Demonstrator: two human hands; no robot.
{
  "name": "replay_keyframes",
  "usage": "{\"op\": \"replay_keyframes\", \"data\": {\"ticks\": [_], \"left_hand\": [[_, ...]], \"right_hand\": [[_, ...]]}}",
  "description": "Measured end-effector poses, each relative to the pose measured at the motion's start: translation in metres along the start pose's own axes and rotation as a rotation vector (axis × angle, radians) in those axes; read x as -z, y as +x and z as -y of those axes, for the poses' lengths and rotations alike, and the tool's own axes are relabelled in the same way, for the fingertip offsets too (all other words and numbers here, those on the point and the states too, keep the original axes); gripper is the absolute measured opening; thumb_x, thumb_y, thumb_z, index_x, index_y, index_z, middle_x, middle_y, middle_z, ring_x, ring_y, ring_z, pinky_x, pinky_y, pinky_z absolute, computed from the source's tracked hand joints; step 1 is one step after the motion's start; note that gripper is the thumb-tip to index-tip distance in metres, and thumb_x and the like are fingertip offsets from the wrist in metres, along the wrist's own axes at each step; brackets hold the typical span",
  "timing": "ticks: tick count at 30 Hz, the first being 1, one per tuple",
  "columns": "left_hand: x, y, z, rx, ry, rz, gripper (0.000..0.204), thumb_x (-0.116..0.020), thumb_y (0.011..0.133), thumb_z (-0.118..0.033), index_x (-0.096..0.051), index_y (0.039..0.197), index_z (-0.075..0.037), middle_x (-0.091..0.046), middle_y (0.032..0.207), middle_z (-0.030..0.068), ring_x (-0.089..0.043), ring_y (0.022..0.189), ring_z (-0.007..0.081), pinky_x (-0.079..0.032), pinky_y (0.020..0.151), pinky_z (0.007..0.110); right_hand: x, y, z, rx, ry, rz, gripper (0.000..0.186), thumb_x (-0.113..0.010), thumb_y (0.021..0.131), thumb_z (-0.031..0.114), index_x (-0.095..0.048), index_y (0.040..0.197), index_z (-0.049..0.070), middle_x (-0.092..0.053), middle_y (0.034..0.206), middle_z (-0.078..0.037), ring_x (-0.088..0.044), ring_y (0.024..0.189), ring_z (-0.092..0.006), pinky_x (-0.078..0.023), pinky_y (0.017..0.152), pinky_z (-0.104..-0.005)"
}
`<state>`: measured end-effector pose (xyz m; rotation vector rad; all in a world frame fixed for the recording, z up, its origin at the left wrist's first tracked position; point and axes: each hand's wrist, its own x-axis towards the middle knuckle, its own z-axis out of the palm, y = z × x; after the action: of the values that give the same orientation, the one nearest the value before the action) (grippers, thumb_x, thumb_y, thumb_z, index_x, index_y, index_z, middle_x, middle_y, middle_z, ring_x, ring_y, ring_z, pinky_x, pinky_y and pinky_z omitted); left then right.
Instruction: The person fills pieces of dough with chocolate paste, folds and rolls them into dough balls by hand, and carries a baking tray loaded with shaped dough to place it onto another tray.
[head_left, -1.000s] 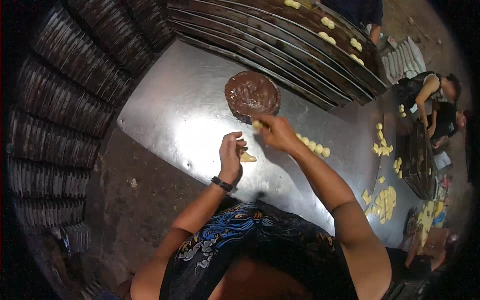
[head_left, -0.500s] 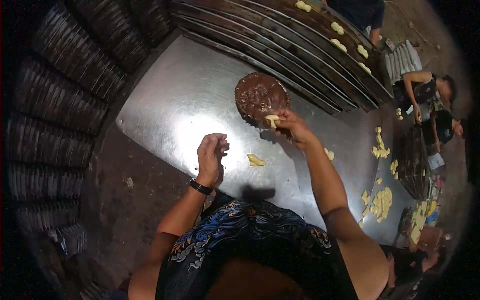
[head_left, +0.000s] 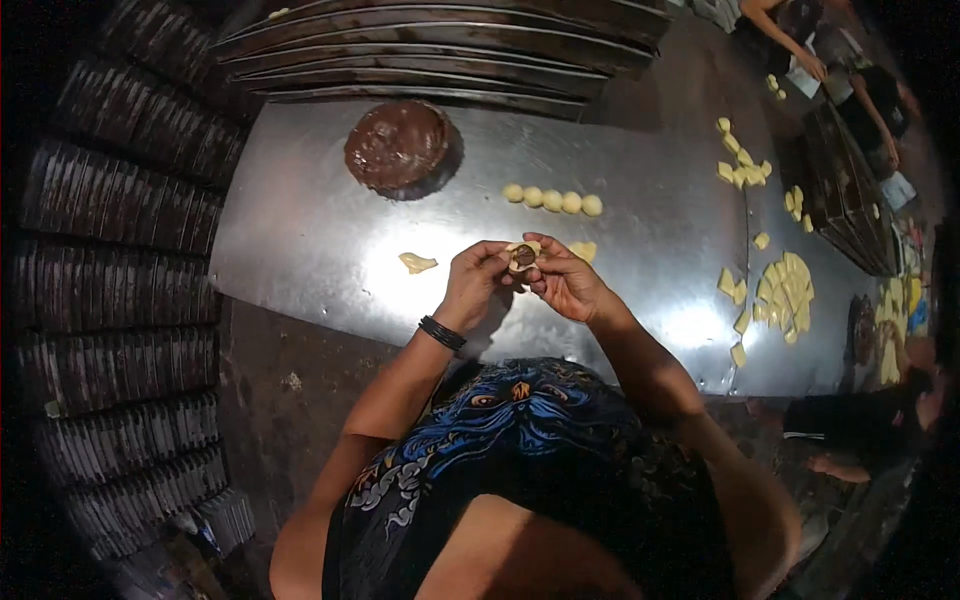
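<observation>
Between my two hands is a small piece of yellow dough (head_left: 519, 269) cupped around a dark brown filling (head_left: 525, 256). The fingertips of my left hand (head_left: 474, 284) pinch its left edge, while my right hand (head_left: 570, 285) grips the right edge. The filling still shows at the top. A row of several yellow dough balls (head_left: 553, 200) lies on the metal table (head_left: 300, 200) just beyond my hands. To the left of my left hand is a flattened dough scrap (head_left: 418, 263). Another dough piece (head_left: 583, 251) is partly hidden behind my right hand. A big round mass of brown filling (head_left: 397, 146) sits farther off at the left.
Stacked dark trays (head_left: 430, 60) border the table's far side, and racks of trays (head_left: 120, 270) line the left. Cut dough pieces (head_left: 785, 295) spread over the right part of the table. Other people (head_left: 790, 40) work at the far right beside more trays (head_left: 840, 190).
My right hand has left the brown mass and come together with my left hand. Brown filling now shows inside the dough. The view has swung to the right, bringing the dough-ball row into sight.
</observation>
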<state>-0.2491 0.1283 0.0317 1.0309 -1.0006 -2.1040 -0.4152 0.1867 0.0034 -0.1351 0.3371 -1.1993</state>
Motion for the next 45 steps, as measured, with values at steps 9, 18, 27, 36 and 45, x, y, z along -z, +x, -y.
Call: {"op": "replay_keyframes", "data": {"ticks": [9, 18, 27, 36, 45], "left_hand": [[-0.018, -0.027, 0.017, -0.263, 0.308, -0.033, 0.031, -0.046, 0.09, -0.02, -0.058, 0.101, 0.007, -0.059, 0.097, 0.0153, -0.056, 0.079, 0.0181, -0.047, 0.071, 0.028], [0.002, -0.034, -0.011, -0.608, 0.516, 0.041, 0.043, -0.04, 0.092, -0.03, -0.06, 0.101, 0.007, -0.054, 0.111, 0.0226, -0.055, 0.099, 0.0317, -0.045, 0.081, 0.034], [0.004, -0.039, -0.001, -0.335, 0.599, 0.503, 0.036, -0.054, 0.086, -0.027, -0.061, 0.101, 0.005, -0.044, 0.126, 0.0175, -0.052, 0.104, 0.0259, -0.046, 0.083, 0.033], [0.057, -0.007, -0.011, -0.407, 0.53, -0.096, 0.02, -0.056, 0.084, -0.013, -0.063, 0.095, 0.002, -0.051, 0.118, 0.014, -0.056, 0.096, 0.0195, -0.048, 0.077, 0.028], [0.129, -0.02, 0.005, -0.489, 0.688, -0.742, 0.028, -0.055, 0.084, -0.014, -0.056, 0.104, 0.006, -0.056, 0.109, 0.0176, -0.054, 0.101, 0.0247, -0.041, 0.088, 0.031]], "right_hand": [[-0.012, -0.023, 0.001, 0.358, -1.416, -0.357, 0.02, -0.053, 0.081, 0.002, -0.06, 0.1, -0.002, -0.06, 0.095, -0.012, -0.061, 0.082, -0.0202, -0.052, 0.07, -0.0271], [-0.061, 0.001, -0.012, 0.545, -1.639, -0.328, 0.017, -0.065, 0.071, 0.005, -0.063, 0.087, -0.001, -0.06, 0.08, -0.009, -0.061, 0.071, -0.0164, -0.051, 0.061, -0.0279], [-0.019, -0.091, -0.027, 0.903, -2.161, -0.816, 0.011, -0.057, 0.072, -0.001, -0.06, 0.083, 0.0, -0.06, 0.079, -0.011, -0.061, 0.076, -0.0201, -0.052, 0.064, -0.0294], [-0.006, -0.16, 0.014, -0.308, -2.047, -0.629, 0.004, -0.057, 0.073, 0.003, -0.057, 0.077, 0.005, -0.059, 0.079, -0.01, -0.058, 0.075, -0.0264, -0.046, 0.067, -0.0372], [0.126, -0.175, 0.01, 0.388, -2.002, -0.252, 0.021, -0.058, 0.067, 0.011, -0.052, 0.086, 0.005, -0.052, 0.087, -0.014, -0.049, 0.085, -0.0313, -0.037, 0.079, -0.0425]]}}
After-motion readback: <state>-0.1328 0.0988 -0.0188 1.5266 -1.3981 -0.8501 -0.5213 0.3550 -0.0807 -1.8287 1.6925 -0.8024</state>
